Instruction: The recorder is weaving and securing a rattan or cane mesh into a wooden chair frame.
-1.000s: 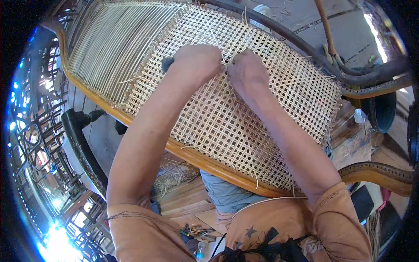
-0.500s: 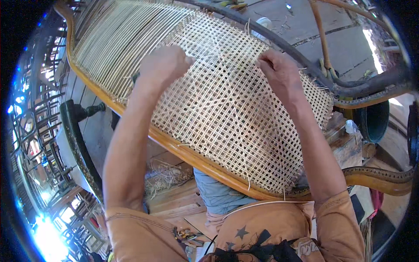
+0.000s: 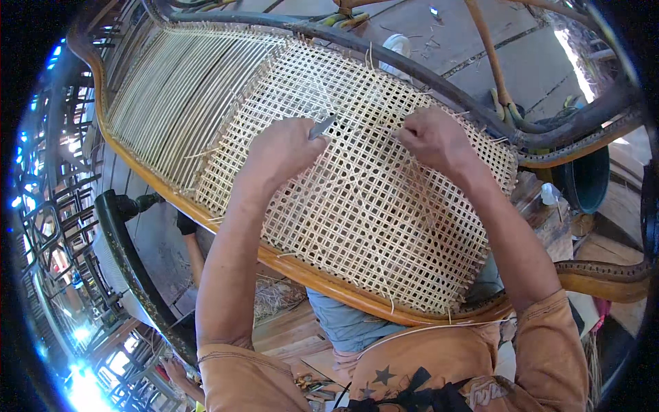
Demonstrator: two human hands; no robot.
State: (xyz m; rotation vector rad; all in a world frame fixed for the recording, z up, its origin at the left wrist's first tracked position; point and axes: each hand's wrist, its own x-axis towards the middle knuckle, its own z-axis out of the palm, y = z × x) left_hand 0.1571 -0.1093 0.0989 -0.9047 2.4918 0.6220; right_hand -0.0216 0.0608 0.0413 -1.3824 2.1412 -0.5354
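Observation:
A woven cane panel (image 3: 371, 226) in a varnished wooden chair frame (image 3: 302, 269) slants across my lap. Its right part is a dense open-hole weave; on the left, parallel cane strands (image 3: 171, 89) run uncrossed. My left hand (image 3: 285, 147) is closed above the upper middle of the weave, with the short grey blade of a knife (image 3: 322, 127) sticking out past the thumb. To its right, my right hand (image 3: 436, 137) is closed in a pinch just over the weave. What its fingertips hold, if anything, is hidden.
Dark curved frame bars (image 3: 412, 65) run along the panel's far side. A dark green bucket (image 3: 590, 182) stands at the right, a white cup-like thing (image 3: 396, 51) beyond the bars. Cane shavings (image 3: 278, 299) lie below the frame. Another person's limb (image 3: 195, 257) shows at the left.
Both hands now sit lower in the picture, and the left is further right. The knife blade shows clearly now. The whole view has shifted somewhat.

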